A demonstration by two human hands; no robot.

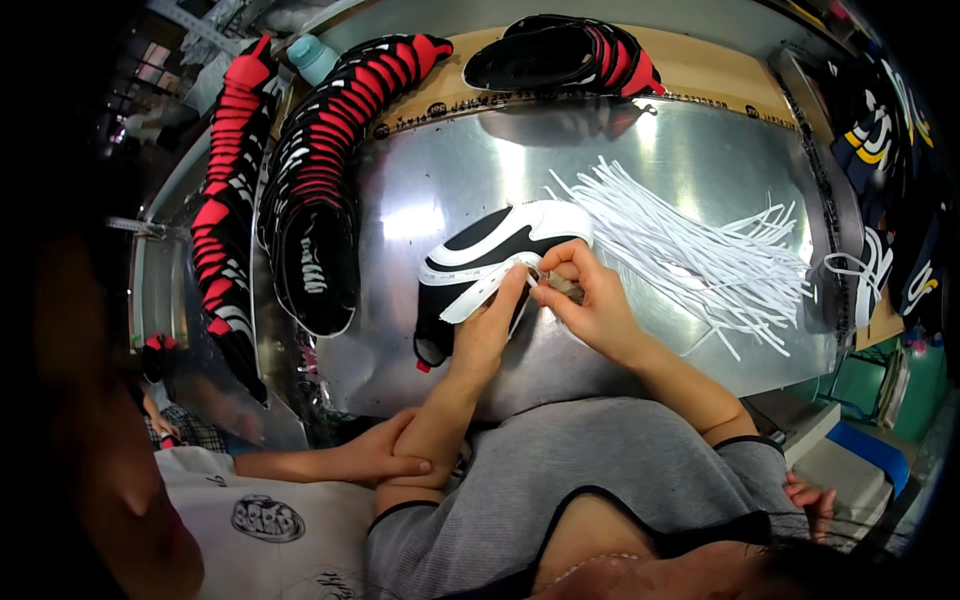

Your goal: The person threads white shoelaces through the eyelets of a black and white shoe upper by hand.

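Holds a black-and-white shoe upper (512, 243) over the middle of a shiny metal table (385, 290), just left of a loose bundle of white laces (700, 262). Grips with the left hand (487, 335), thumb pressed down on a pale strip (474, 298) along the near side of the upper, fingers mostly out of sight beneath. Pinches with the right hand (598, 305), thumb and forefinger drawn almost together at the strip's right end, just beside the left thumb. Cannot tell the thing, if any, between those fingertips; perhaps a lace end, too small and too covered to make out. Seems, by judgement, near the start of lacing on this piece: shows no clear lace run along the exposed strip, so probably has most of the threading left. Has plenty more laces in the bundle, all loose. Has at the left a long nested row of black-and-red uppers (335, 130) and another row (232, 125), plus a smaller group (560, 60) at the back on cardboard (720, 85); cannot sort finished from unfinished among them. Bears a co-worker's hand (388, 450) on the left forearm.
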